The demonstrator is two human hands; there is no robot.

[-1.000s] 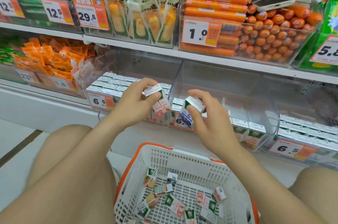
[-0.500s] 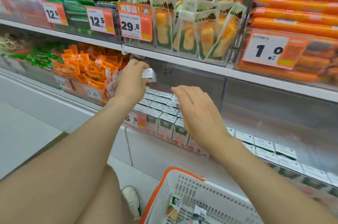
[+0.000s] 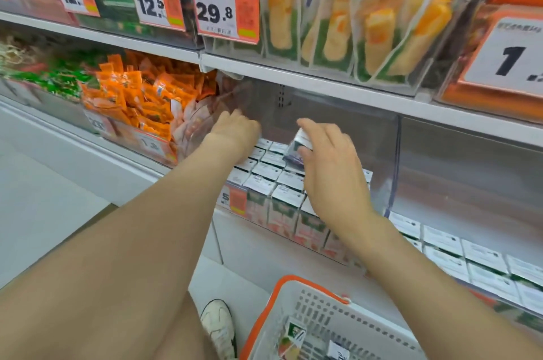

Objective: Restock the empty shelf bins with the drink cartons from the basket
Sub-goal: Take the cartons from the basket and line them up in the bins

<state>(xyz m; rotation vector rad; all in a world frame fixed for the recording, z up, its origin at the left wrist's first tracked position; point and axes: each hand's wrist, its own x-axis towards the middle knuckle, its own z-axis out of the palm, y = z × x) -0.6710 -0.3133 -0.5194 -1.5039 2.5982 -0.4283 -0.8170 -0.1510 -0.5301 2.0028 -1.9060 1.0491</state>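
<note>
A clear shelf bin (image 3: 382,154) holds rows of white-topped drink cartons (image 3: 273,180). My left hand (image 3: 235,133) reaches to the bin's back left over the rows; its fingers are hidden behind the hand, so any carton in it is out of sight. My right hand (image 3: 332,171) hovers above the middle rows and pinches a small carton with blue print (image 3: 295,149). The white basket with an orange rim (image 3: 311,306) stands on the floor below, with a few cartons (image 3: 293,336) inside.
A neighbouring clear bin to the right holds more cartons (image 3: 470,254). Orange snack packets (image 3: 141,104) fill the bin to the left. The upper shelf (image 3: 323,80) with pouches and price tags hangs low over the bins. My shoe (image 3: 220,327) is beside the basket.
Both hands have moved deeper into the bin. The left hand's carton, visible before, is now hidden behind the hand. The right hand's blue-print carton has come into sight.
</note>
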